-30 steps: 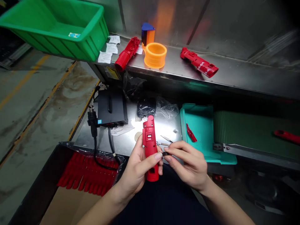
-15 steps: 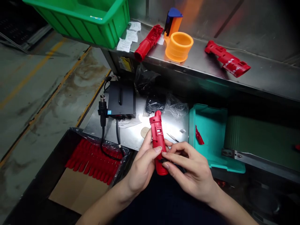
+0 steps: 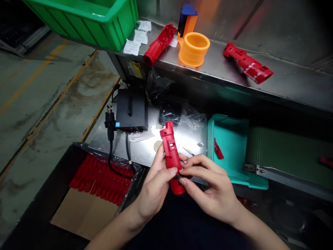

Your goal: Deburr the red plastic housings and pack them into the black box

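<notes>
A red plastic tool housing (image 3: pixel 172 152) is held upright in front of me, its narrow end pointing away. My left hand (image 3: pixel 155 185) wraps its left side, thumb pressed on the front face. At its lower right, my right hand (image 3: pixel 212 187) pinches a small black part (image 3: pixel 178 176) between thumb and index finger, against the housing. Whether the black part sits inside the housing's opening I cannot tell. Tweezers (image 3: pixel 188 151) lie on the metal bench (image 3: pixel 148 152) just beyond my right fingers.
A black box-shaped device (image 3: pixel 131 109) with a corded handpiece (image 3: pixel 110 125) stands at left. Below it, a black crate (image 3: pixel 31 201) holds many red parts (image 3: pixel 101 177) and cardboard. A teal tray (image 3: pixel 231 146) and green conveyor belt (image 3: pixel 288 152) lie right. The shelf carries a green bin (image 3: pixel 111 31) and an orange fixture (image 3: pixel 194 52).
The whole view has shifted slightly, so things appear a little further left and up. Both hands keep their hold on the housing and the black part, with only small finger movement.
</notes>
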